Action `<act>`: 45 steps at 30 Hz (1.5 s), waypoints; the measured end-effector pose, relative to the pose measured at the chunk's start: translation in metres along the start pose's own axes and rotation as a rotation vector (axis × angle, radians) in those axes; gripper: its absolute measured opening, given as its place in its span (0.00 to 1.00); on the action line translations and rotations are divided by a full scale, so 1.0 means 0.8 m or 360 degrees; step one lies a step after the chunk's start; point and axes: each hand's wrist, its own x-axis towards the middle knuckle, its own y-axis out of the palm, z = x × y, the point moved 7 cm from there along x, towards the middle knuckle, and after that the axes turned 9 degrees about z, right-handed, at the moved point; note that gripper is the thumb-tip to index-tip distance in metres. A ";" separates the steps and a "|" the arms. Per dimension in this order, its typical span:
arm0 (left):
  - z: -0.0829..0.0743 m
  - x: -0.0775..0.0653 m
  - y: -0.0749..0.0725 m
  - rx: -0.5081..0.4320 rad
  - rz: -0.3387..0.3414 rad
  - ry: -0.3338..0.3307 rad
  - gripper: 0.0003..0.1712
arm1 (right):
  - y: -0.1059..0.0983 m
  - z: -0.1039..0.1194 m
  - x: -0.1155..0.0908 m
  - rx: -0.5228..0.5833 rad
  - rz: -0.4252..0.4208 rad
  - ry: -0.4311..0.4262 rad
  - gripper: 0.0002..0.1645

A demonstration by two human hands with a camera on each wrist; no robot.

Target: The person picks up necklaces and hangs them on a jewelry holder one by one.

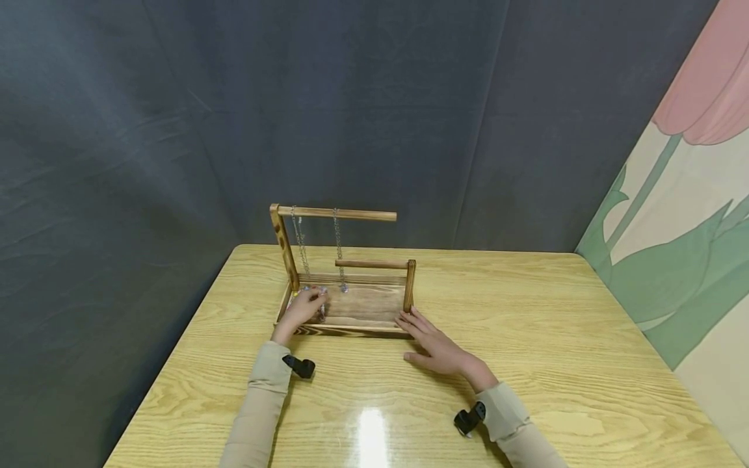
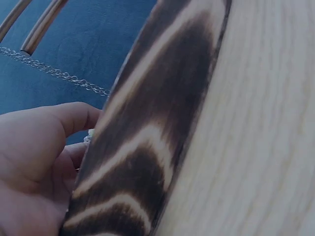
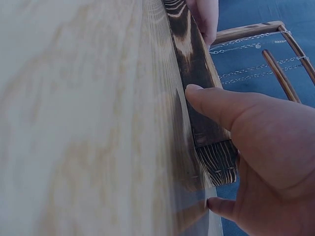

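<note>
A wooden jewelry stand (image 1: 368, 302) sits on the table, with a shallow tray at its base and two bars above. Inside the tray's left end, my left hand (image 1: 303, 307) pinches a small beaded piece of jewelry (image 2: 88, 137); its fingertips are partly hidden behind the tray's front wall (image 2: 133, 142). Colored beads (image 1: 296, 294) lie close to those fingers. My right hand (image 1: 435, 348) rests against the tray's front right corner, fingers extended and thumb spread. Silver chains (image 1: 338, 240) hang from the upper bar (image 1: 363, 214), one with a pendant (image 1: 344, 288).
A lower bar (image 1: 371, 264) juts leftward from the short right post (image 1: 410, 286). The tall left post (image 1: 284, 250) carries the upper bar. Behind the wooden table (image 1: 526, 325) hangs a dark curtain (image 1: 374, 117), and a flower-patterned panel (image 1: 696, 227) stands on the right.
</note>
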 end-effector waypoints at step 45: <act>-0.037 -0.014 -0.027 -0.0527 0.0084 0.0266 0.22 | -0.001 0.002 0.001 -0.0008 0.0013 0.0011 0.42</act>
